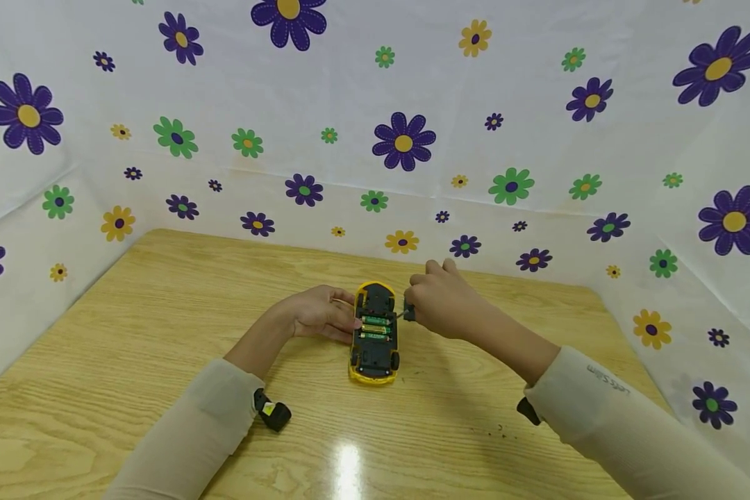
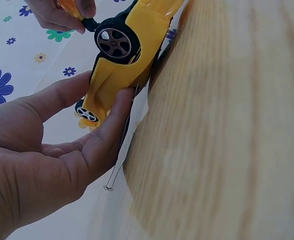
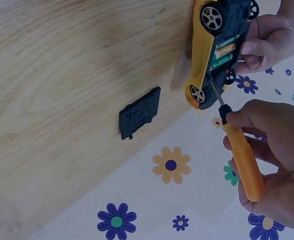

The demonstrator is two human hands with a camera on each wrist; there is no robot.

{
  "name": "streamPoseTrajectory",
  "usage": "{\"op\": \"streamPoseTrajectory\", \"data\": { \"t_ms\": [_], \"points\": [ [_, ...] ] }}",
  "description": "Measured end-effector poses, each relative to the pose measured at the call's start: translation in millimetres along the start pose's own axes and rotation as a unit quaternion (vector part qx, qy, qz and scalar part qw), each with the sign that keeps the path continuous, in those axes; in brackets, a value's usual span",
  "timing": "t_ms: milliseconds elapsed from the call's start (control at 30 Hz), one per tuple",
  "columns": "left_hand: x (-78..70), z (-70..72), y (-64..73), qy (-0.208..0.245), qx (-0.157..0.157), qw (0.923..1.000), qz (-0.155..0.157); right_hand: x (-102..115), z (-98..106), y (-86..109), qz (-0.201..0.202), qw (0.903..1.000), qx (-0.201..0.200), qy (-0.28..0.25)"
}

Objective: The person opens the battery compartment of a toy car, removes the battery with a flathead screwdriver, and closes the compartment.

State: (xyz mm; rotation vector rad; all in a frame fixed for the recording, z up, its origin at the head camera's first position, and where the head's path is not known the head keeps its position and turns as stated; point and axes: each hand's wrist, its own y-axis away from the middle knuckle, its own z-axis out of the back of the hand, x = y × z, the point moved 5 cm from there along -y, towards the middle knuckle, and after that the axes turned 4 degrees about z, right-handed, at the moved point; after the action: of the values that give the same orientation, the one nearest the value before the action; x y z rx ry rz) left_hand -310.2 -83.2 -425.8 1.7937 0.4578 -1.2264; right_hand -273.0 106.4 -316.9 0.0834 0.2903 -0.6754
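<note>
A yellow toy car (image 1: 375,364) lies upside down on the table, its black underside facing up. Several green and gold batteries (image 1: 375,329) sit in its uncovered battery compartment. My left hand (image 1: 321,312) grips the car by its left side, thumb at the compartment's edge and fingers along the yellow body (image 2: 112,82). In my right hand (image 3: 272,145) is a screwdriver (image 3: 244,162) with an orange handle and black collar. Its metal shaft points into the car's underside, the tip at the end of the compartment beside the batteries.
A black battery cover (image 3: 140,113) lies flat on the wooden table (image 1: 162,333) just past the car, partly behind my right hand in the head view. White flower-printed cloth (image 1: 325,90) walls the back and sides. Small dark crumbs (image 1: 503,427) dot the right front.
</note>
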Motion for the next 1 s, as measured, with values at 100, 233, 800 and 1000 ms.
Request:
{"op": "streamPoseTrajectory", "data": {
  "t_ms": [100,233,800,1000],
  "points": [
    [-0.5,-0.4,0.4,-0.002,0.001,1.0000,0.001,1.2,2.1,-3.5,0.001,0.9999,0.010,0.008],
    [-0.9,-0.4,0.3,-0.004,0.002,1.0000,-0.002,3.2,4.2,-8.0,0.000,0.9995,0.027,0.016],
    [3.0,2.5,-0.9,-0.014,0.004,0.9999,-0.006,-11.2,-9.0,3.8,-0.018,0.9971,-0.014,-0.073],
    [2.7,3.3,-0.7,-0.004,0.003,1.0000,-0.007,-19.6,-20.3,15.0,-0.035,0.9903,-0.047,-0.126]
  ]
}}
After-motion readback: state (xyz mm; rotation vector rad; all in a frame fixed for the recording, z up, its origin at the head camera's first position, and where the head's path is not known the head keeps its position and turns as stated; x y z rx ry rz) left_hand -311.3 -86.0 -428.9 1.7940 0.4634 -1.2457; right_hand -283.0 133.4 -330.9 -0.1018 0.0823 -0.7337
